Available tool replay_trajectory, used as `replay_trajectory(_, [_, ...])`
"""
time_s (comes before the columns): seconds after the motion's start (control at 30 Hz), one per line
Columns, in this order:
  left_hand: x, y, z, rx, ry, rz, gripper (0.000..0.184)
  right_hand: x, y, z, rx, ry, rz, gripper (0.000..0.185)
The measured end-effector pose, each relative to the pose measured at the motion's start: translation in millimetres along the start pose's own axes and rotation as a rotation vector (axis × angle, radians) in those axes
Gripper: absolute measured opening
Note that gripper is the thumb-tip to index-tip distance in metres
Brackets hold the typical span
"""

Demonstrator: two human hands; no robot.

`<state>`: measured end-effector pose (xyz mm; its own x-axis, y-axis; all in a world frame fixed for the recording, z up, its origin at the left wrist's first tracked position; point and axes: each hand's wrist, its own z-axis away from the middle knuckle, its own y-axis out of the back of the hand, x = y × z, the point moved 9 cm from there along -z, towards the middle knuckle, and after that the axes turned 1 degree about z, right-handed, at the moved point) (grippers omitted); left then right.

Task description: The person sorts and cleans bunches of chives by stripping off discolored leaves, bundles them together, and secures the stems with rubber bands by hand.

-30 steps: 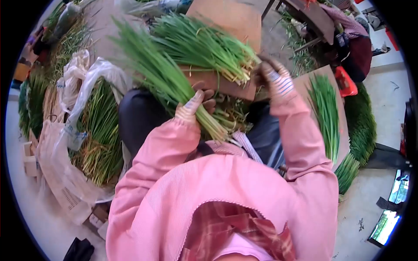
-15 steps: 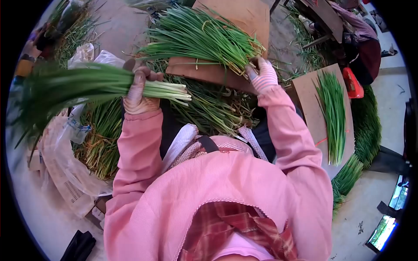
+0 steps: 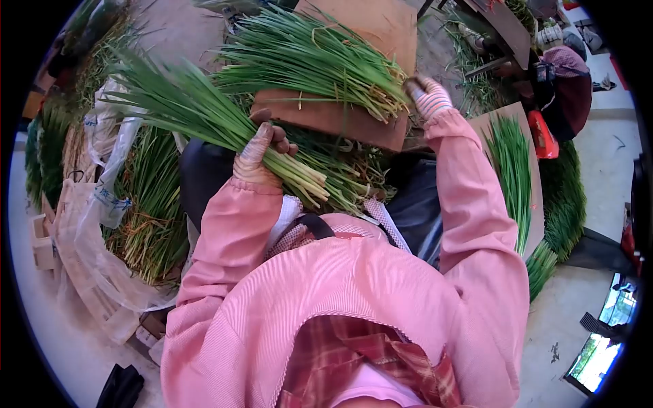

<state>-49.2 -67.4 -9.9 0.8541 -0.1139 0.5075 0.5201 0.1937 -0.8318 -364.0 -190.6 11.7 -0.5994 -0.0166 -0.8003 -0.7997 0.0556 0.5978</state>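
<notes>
My left hand (image 3: 262, 153), in a worn striped glove, is wrapped round a bunch of garlic chives (image 3: 204, 112). The leaves point up and left, and the pale stem ends hang down to the right. A larger pile of garlic chives (image 3: 306, 58) lies on a brown board (image 3: 381, 132) in front of me. At the stem ends of that pile is my right hand (image 3: 430, 96), gloved too, its fingers curled together; what they hold, if anything, is hidden. More loose chives (image 3: 340, 173) lie below the board, partly covered by the held bunch.
To the right, a neat bundle of chives (image 3: 510, 170) lies on another board (image 3: 536, 204), beside a red plastic item (image 3: 542, 134). At left, clear plastic sheeting (image 3: 102, 211) surrounds more chives (image 3: 153, 197). A wooden stool (image 3: 500, 41) stands at the upper right, with a person nearby.
My left hand has swung the bunch right and down, its leaves now angled upward. My right hand has moved slightly right and up, to the outer edge of the pile's stem ends.
</notes>
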Motion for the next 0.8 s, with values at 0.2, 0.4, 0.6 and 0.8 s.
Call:
replay_trajectory(0.2, [-22.6, -3.8, 1.0, -0.007, 0.055, -0.037, 0.034, 20.1, -30.9, 33.0, -0.183, -0.475, -0.253, 0.030])
replay_trajectory(0.4, [-60.5, -6.8, -4.0, 0.161, 0.217, -0.221, 0.021, -9.3, -41.8, 45.8, -0.324, -0.393, -0.215, 0.028])
replay_trajectory(0.6, [-103.8, -21.8, -26.9, 0.262, 0.332, -0.343, 0.021, -7.8, -72.7, 88.0, -0.295, -0.211, -0.714, 0.025])
replay_trajectory(0.8, [-108.0, -22.9, -33.7, 0.230, 0.358, -0.382, 0.020, -18.6, -90.2, 101.6, -0.436, -0.327, -0.730, 0.029])
